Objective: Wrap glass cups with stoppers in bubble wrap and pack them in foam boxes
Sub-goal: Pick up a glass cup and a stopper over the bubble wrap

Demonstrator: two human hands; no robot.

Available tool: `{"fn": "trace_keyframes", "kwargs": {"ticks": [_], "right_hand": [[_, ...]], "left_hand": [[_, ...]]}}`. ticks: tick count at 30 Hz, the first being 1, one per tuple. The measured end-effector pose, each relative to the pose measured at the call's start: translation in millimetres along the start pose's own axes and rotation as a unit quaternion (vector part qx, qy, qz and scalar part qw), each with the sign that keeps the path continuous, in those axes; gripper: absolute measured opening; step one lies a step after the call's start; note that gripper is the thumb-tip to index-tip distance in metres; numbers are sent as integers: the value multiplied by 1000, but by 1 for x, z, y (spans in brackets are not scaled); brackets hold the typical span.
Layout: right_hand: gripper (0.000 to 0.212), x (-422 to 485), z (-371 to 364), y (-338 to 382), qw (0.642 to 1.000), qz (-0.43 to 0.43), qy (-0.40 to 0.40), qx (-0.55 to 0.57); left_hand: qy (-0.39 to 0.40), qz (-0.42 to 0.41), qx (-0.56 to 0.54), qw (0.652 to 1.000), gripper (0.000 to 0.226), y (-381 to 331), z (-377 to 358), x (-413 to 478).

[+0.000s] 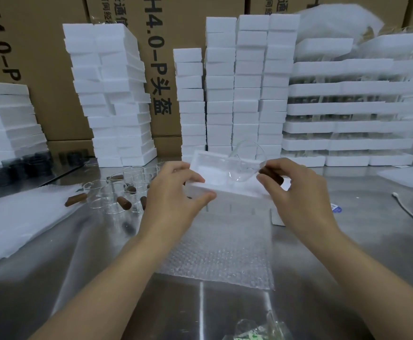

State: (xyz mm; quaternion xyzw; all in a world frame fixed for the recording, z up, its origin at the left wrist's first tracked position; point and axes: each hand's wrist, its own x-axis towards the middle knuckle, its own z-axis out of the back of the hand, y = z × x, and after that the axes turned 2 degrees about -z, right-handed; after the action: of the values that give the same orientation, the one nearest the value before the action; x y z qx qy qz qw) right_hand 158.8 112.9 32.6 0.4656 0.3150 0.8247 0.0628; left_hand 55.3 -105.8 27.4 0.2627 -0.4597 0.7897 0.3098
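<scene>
From my head camera, my right hand (301,192) is curled. It pinches the glass cup (246,165) between thumb and fingers, at the end where the brown stopper (273,177) sits. The cup sticks out to the left of this hand and hangs just over the white foam box (210,165). It is tipped over, not standing up. Its long side seems to run from my fingertips away to the left, and its round mouth looks turned up and away from me. The glass is so clear that I cannot be sure.

My left hand (176,192) is curled too. Its thumb and fingers hold the foam box by the corner nearest that hand.

I think the cup is light, hard, slippery and easy to break. So I should hold it by the body near the stopper and not squeeze the thin rim. The foam box looks very light and can dent.

The sheet of bubble wrap (215,253) lies flat on the tabletop (348,241), nearer to me than both hands. More cups (112,192) wait to the left of my left hand.
</scene>
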Motion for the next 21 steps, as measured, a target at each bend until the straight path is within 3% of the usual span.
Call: {"fn": "trace_keyframes", "kwargs": {"ticks": [3,11,15,18,21], "right_hand": [[11,-2,-2,5,1000,13,-2,18],[17,-2,0,8,999,23,-2,35],[17,-2,-1,8,999,13,0,43],[16,-1,-1,7,999,7,4,43],[14,-2,-3,5,999,5,4,49]], "left_hand": [[-3,-46,-46,998,34,-6,-2,-4],[-22,-108,-43,993,40,-8,-3,-3],[26,-55,-18,998,35,1,-8,-4],[73,14,-49,996,53,9,-11,-3],[95,14,-6,995,60,13,-12,-2]]}}
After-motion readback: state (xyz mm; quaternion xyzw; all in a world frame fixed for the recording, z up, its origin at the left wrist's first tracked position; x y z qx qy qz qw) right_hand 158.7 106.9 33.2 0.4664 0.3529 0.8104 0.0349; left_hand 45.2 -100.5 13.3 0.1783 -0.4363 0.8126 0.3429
